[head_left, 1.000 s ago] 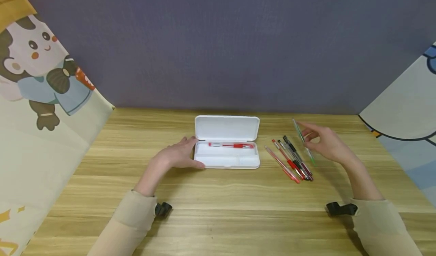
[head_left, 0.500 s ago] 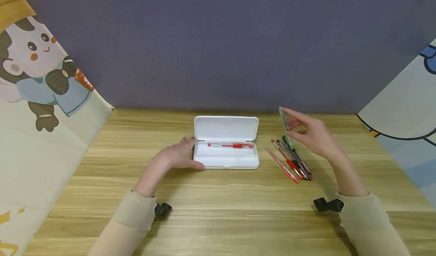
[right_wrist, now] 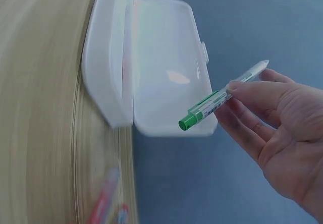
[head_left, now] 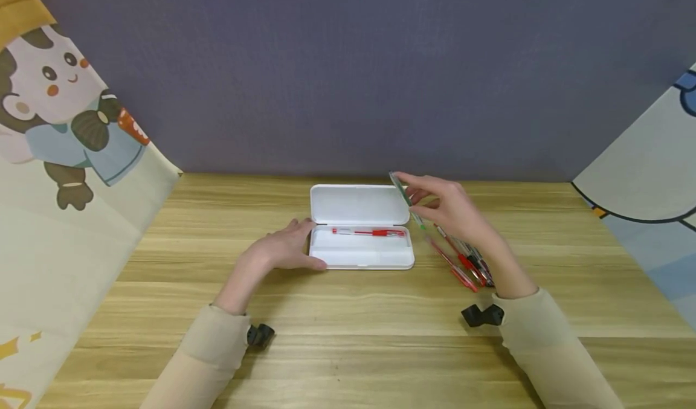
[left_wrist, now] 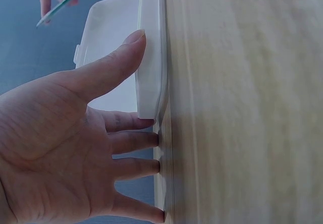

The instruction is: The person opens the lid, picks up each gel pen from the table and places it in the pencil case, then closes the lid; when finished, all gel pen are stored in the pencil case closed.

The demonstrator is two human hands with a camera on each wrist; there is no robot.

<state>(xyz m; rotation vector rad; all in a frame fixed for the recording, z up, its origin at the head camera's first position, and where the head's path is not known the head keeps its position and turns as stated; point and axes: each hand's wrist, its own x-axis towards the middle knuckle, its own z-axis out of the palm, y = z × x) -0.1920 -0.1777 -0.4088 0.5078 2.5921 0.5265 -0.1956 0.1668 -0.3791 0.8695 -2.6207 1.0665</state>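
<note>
We took the white rectangular plastic pencil case as our reference; it lay lengthwise on the light wood-grain tabletop, its white lid raised along the rear edge.

Left hand: at the left end of the case. We recorded the thumb against the case's front wall and the other fingers spread apart, their tips down on the tabletop beside and behind that end.

Right hand: raised above the right end of the case. Its fingers were clamped in a pinch, thumb against fingertips, on a slim clear-barrelled pen with a green end. We noted the pen aloft and tilted, clear tip up towards the rear of the case, green end lower and just beyond the case's right edge.

Inside the case, we found a clear-and-red pen with a red grip lying lengthwise in the rear compartment.

To the right of the case, we logged loose pens on the tabletop: a clear-barrelled red pen nearest, then a second red-gripped pen and some dark pens, slanted and close together. The right arm partly covered this group, so we could not count it.
</note>
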